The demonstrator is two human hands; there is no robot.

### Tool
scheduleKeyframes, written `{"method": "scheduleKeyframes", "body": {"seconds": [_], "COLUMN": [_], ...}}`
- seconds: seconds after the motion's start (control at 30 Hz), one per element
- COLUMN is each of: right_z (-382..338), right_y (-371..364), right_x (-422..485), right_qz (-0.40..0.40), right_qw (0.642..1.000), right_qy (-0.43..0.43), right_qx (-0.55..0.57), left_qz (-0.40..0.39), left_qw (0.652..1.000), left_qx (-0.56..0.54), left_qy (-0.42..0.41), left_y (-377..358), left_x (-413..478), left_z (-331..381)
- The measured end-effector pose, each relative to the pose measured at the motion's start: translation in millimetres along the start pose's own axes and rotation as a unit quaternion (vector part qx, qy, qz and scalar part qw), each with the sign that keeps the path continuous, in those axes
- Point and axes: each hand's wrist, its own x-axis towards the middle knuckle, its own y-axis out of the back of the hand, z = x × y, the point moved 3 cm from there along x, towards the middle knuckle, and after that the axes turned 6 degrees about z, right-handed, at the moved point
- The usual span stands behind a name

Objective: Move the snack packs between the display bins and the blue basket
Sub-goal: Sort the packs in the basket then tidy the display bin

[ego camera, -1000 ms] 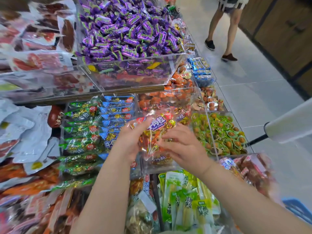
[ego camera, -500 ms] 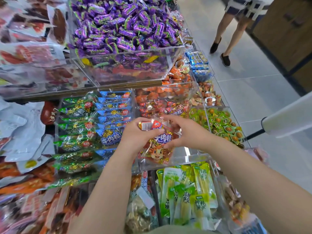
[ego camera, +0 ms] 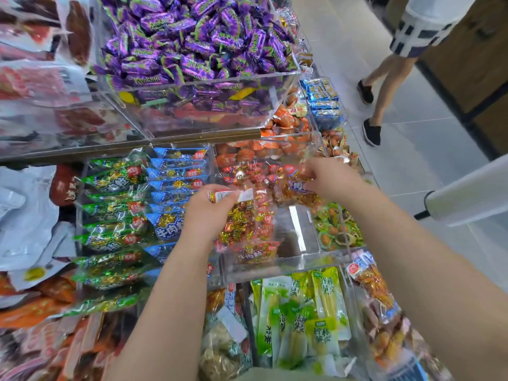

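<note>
Far left, at nine o'clock: pale foil bags (ego camera: 24,215), heaped. Just right of them, green snack packs (ego camera: 115,204) stacked in a clear compartment, with blue snack packs (ego camera: 176,185) stacked at their three o'clock side. At twelve o'clock, on the shelf above, purple candies (ego camera: 198,42) heaped in a large clear bin.

Near the centre, left hand (ego camera: 209,215), thumb and fingers pinching the top edge of a red-and-gold snack pack (ego camera: 242,226) by its white label. Pack hanging down into the clear display bin (ego camera: 275,266), above a flat pack (ego camera: 257,253) lying against the bin's front wall. Whether those two touch: cannot tell.

At one o'clock from the left hand, right hand (ego camera: 330,180), fingers curled round the upper end of a second snack pack (ego camera: 298,195), orange-brown inside with a blue-and-white label, blurred, held over the far right part of the same display bin. Hands apart, each with its own pack.

At six o'clock, green-and-yellow packs (ego camera: 302,312) upright in a lower compartment. At four o'clock from the right hand, green round snacks (ego camera: 335,232) in the neighbouring bin. At three o'clock, a white roll (ego camera: 467,199) with a dark end. At one o'clock, a person's legs (ego camera: 384,78) in dark shoes on the tiled floor (ego camera: 412,160).
</note>
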Motion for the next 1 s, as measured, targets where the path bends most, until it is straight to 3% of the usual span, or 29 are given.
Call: {"method": "scheduleKeyframes", "body": {"seconds": [0.1,0.23,0.43,0.53,0.6,0.77,1.0], "right_z": [-16,-15,-20,-22,-19,-13,-12], "right_y": [-33,-57,-81,-99,-111,-123,-143], "right_x": [13,29,22,12,9,26,15], "right_qz": [-0.078,-0.141,-0.099,-0.058,-0.046,-0.039,-0.074], "right_qw": [0.992,0.982,0.981,0.973,0.97,0.978,0.981], "right_qy": [0.032,0.033,0.008,0.099,0.113,0.032,-0.017], "right_qx": [-0.096,-0.12,-0.164,-0.202,-0.211,-0.202,-0.178], "left_qz": [-0.012,-0.019,-0.022,-0.027,-0.03,-0.033,-0.044], "left_qw": [1.0,0.999,0.999,0.999,0.999,0.998,0.998], "left_qx": [0.021,0.035,0.038,0.037,0.035,0.041,0.015], "left_qy": [0.008,0.01,0.026,0.028,0.028,0.035,0.047], "left_y": [-2,-3,-3,-5,-7,-7,-7], "left_x": [-1,2,6,6,6,7,10], "left_z": [-1,-3,-5,-5,-4,-4,-7]}}
